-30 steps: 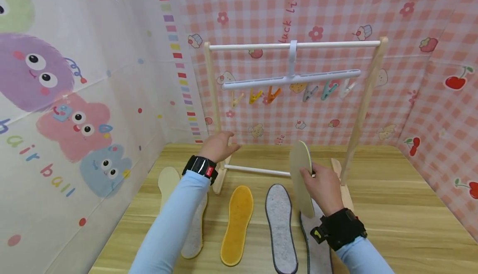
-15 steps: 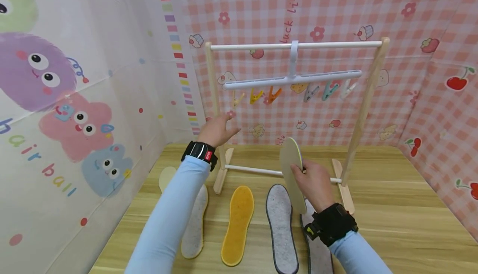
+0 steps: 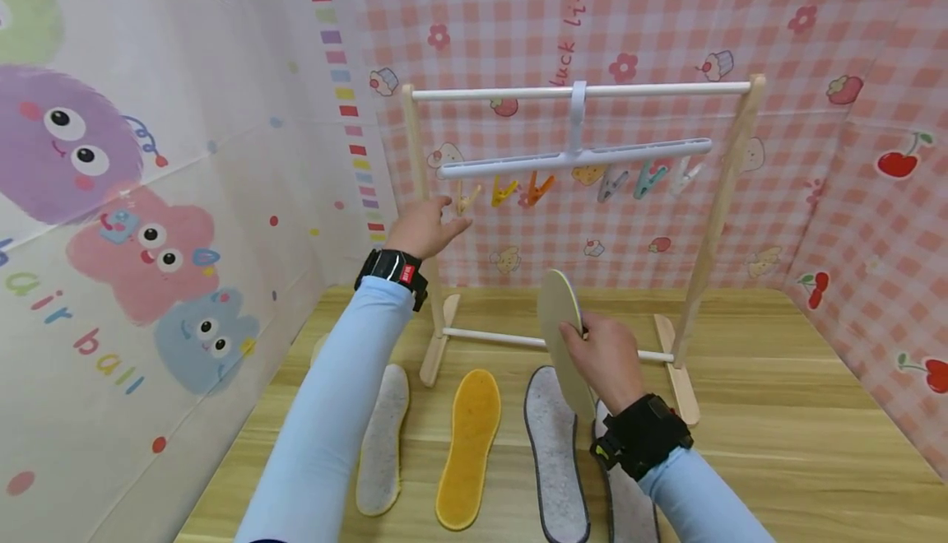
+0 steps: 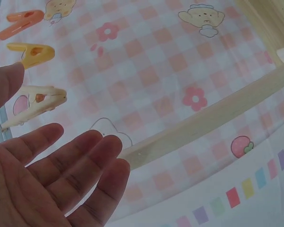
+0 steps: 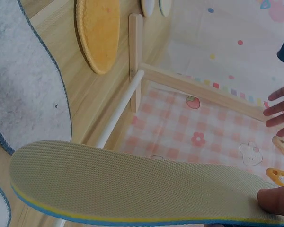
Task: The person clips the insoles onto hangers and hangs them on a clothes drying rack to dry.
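Observation:
My right hand (image 3: 609,357) pinches a beige insole (image 3: 561,331) upright above the table; in the right wrist view the insole (image 5: 132,184) shows a yellow and blue edge. My left hand (image 3: 424,229) is raised by the rack's left post, fingers spread, holding nothing. Close to its fingertips hangs a cream clip (image 3: 464,198). In the left wrist view the cream clip (image 4: 38,101) is just beyond the thumb and fingers of the hand (image 4: 52,179). A yellow clip (image 3: 504,191) and an orange clip (image 3: 541,188) hang beside it from the pale hanger (image 3: 511,165).
Grey, teal and white clips (image 3: 683,177) hang on the hanger's right half. The wooden rack (image 3: 714,230) stands on the table (image 3: 778,411). In front lie an orange insole (image 3: 469,448), a grey insole (image 3: 555,452), another under my right wrist, and a pale one (image 3: 383,444) at left.
My left hand has risen along the left post to the cream clip's height. My right hand has moved left with the beige insole.

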### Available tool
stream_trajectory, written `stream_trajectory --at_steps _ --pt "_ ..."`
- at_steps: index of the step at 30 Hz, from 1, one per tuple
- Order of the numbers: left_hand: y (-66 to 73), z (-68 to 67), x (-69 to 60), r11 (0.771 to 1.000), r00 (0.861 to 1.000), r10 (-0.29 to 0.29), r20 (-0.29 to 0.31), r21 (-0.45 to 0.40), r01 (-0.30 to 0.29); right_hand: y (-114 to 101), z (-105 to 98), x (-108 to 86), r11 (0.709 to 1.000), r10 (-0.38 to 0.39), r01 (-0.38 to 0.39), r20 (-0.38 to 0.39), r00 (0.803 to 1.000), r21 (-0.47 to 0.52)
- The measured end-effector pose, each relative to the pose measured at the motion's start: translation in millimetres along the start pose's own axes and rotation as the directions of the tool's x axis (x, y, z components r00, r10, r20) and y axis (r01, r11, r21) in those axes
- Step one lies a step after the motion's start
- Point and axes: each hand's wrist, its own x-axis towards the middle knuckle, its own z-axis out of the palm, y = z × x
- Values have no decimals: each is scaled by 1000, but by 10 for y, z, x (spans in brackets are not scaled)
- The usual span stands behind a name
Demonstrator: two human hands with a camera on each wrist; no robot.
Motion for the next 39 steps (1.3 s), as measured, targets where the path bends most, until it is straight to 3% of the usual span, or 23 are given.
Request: stream_trajectory --at_steps 6,14,20,27,31,39 --pt "67 -42 46 1000 999 -14 -36 2 14 -28 21 19 1000 -22 22 -3 1000 -12" --pt "189 15 135 995 992 -39 -117 85 49 -83 79 60 999 -29 29 -1 1000 -22" --pt "256 90 184 991 972 -80 -220 86 101 -117 107 85 998 -43 43 -9 999 -35" --pt "296 152 261 990 938 -110 -330 52 134 -146 141 144 994 -77 75 -29 997 -73" --pt "323 151 282 986 923 -126 -363 58 157 -158 173 181 990 -94 90 -33 995 -106" --pt "366 130 284 987 909 -108 -403 65 146 -224 231 239 987 -100 97 -19 995 -129"
